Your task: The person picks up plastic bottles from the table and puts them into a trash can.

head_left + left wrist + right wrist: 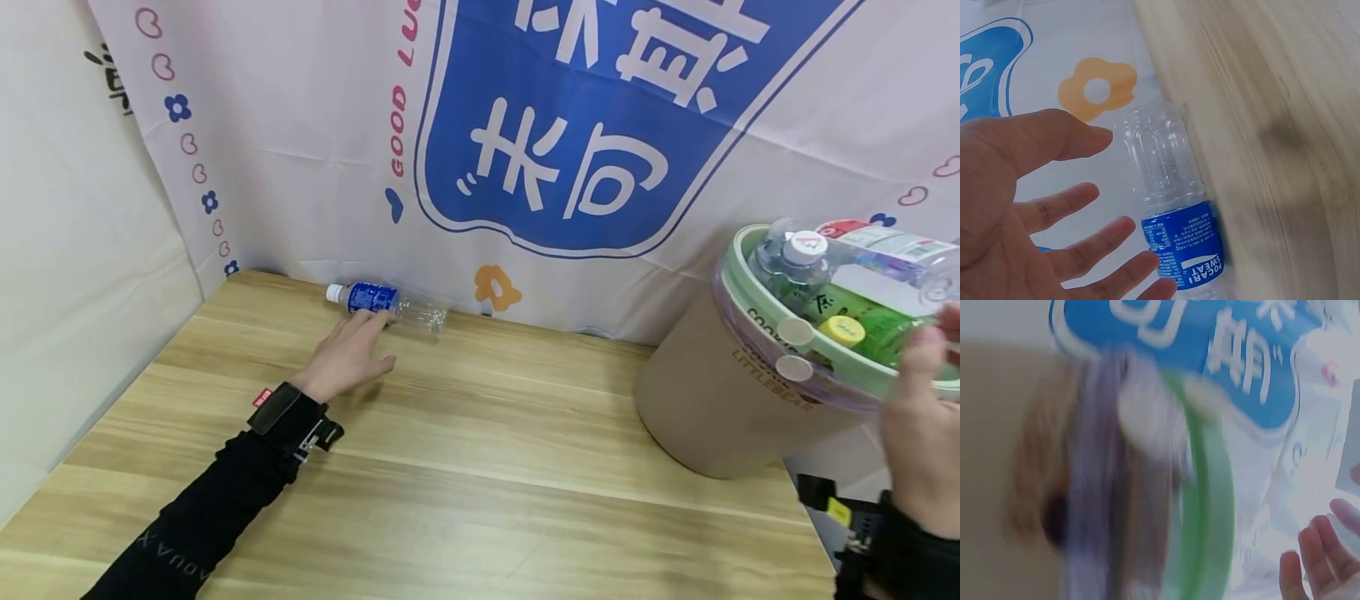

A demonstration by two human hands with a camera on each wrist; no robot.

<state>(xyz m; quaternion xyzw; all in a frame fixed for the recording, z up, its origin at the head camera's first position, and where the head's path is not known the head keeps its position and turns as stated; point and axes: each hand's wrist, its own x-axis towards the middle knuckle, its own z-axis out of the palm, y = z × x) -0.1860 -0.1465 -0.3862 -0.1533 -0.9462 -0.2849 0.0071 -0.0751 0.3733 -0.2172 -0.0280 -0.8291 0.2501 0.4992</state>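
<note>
A clear plastic drink bottle [372, 297] with a blue label and white cap lies on its side at the table's back edge, against the printed cloth. My left hand [348, 354] reaches over it, fingers spread; the left wrist view shows the bottle [1182, 244] just beyond the fingertips. On the right, my right hand [921, 417] is beside the rim of a beige bin [712, 400], blurred in the head view. In the right wrist view its fingers [1315, 550] look extended, with nothing seen in them. Several bottles fill the bin, among them a green-labelled bottle [870, 321].
The wooden table [450, 483] spans the front. A white cloth [315, 167] with a blue printed shape hangs behind it, and a pale wall panel [82, 250] stands at left. The bin, with its light green rim [757, 308], stands at the table's right side.
</note>
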